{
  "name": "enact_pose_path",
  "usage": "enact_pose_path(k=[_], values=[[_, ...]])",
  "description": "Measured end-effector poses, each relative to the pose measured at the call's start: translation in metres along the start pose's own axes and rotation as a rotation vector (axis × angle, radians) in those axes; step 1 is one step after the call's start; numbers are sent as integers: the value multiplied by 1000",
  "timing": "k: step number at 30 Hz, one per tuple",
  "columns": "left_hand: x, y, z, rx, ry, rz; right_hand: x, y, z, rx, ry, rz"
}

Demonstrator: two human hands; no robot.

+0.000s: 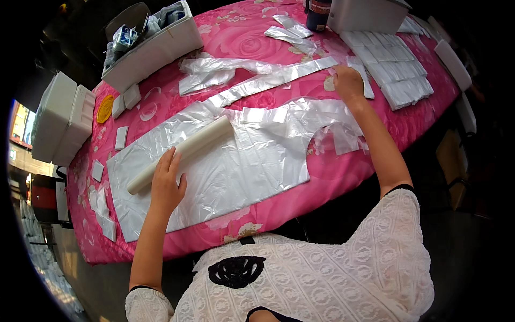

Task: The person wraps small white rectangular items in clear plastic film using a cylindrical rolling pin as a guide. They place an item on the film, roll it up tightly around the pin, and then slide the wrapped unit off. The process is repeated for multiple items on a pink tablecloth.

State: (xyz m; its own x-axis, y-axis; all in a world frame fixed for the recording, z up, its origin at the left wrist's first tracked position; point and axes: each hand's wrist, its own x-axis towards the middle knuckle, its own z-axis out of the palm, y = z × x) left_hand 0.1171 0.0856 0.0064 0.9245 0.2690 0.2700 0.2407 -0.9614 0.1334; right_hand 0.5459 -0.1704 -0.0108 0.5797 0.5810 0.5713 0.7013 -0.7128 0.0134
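Note:
A thin, whitish plastic sheet [257, 161] with curved cut-outs, apron-like in shape, lies spread on the table. Across it, on a slant, rests a smooth off-white tube [201, 142]. My left hand [167, 182] lies on the lower part of this tube, fingers stretched out and thumb apart. At the far right, my right hand [348, 85] has its fingers closed at the end of a long folded plastic strip [279, 80], which runs up from the sheet's far edge. A small white folded piece [263, 115] sits on the sheet beside the tube's far end.
A pink floral cloth [332, 177] covers the table. White foam boxes [155, 59] stand at the far left, one filled with packets. Folded plastic packs [394, 70] lie in rows at the right, near a dark bottle [318, 15]. Small white packets [122, 138] and a yellow ring [105, 109] lie left.

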Motion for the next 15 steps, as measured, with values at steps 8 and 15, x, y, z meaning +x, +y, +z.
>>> enact_pose_path(k=[8, 15], values=[[62, -15, 51, -4, 13, -58, -116, -189, -86, 853, -559, -621], [28, -24, 33, 5, -53, -199, -64, -174, -6, 512, -462, -523]])
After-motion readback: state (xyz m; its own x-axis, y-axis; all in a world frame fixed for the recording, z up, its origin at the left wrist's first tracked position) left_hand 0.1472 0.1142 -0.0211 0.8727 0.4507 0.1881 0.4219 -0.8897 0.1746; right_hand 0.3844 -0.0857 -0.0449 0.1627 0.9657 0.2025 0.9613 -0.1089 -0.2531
